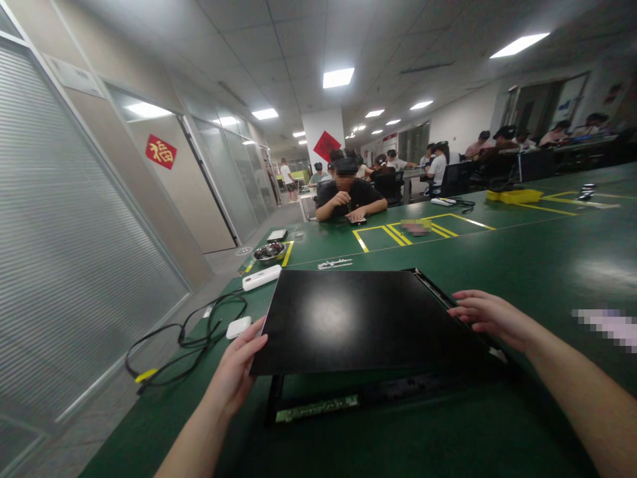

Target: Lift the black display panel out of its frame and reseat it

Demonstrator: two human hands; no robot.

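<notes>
A smooth, rectangular black panel hides much of the dark frame beneath, over the green table; left fingers grip the panel's edge; right fingers spread loosely, contact unclear.

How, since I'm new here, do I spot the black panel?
On the green table, look between the left hand and right hand. The panel is the broad, flat sheet there; unlike the dark frame beneath, its surface is unbroken and shiny.

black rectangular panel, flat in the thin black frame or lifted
Lifted at the left: the left hand grips that edge of the panel, and the frame shows beneath; right side, cannot tell.
</notes>
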